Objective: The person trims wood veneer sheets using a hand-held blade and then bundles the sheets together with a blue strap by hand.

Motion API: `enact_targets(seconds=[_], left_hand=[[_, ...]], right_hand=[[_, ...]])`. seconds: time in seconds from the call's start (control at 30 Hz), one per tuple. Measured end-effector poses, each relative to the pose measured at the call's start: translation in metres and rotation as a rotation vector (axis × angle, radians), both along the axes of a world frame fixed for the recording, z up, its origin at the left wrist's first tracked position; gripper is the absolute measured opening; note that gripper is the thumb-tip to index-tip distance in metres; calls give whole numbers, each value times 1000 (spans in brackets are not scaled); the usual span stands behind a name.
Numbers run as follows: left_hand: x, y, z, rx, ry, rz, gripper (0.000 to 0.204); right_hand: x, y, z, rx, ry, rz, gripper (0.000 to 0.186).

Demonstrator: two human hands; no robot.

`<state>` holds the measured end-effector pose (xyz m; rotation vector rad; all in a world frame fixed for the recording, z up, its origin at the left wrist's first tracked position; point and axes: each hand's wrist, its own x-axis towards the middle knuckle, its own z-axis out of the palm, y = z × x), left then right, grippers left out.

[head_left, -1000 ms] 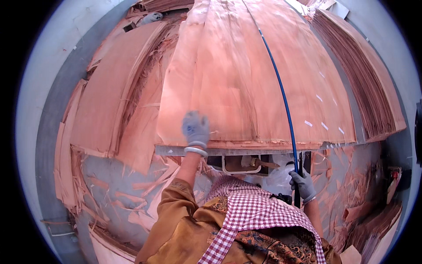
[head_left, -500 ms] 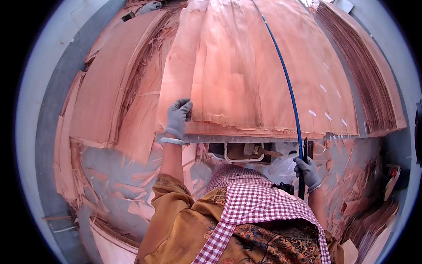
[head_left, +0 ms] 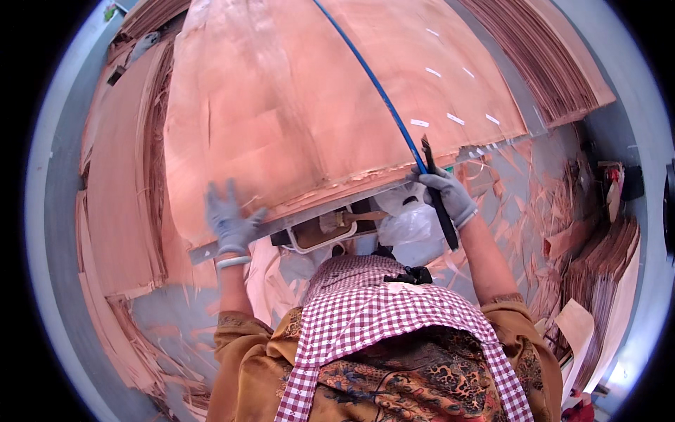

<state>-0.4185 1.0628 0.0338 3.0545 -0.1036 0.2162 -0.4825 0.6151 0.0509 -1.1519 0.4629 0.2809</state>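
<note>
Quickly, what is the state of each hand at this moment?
Left hand: open, by the edge of the wood sheet; contact unclear.
Right hand: closed on the blue rod and a slim dark tool.

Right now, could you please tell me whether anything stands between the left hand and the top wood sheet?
Nothing visible does. The left hand, spread open, is at the near left corner of the top wood sheet; blur hides whether it touches. The blue rod, held in the right hand, runs farther right.
</note>
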Motion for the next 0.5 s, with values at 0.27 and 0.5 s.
enact_targets(seconds=[0.27,0.5], left_hand=[[48,88,-22,-723,235,537,76],[59,79,-31,-392,174,480,52]], right_hand=[[28,-21,-37,92,39,-3,22],[35,-41,-42,149,-33,67,35]])
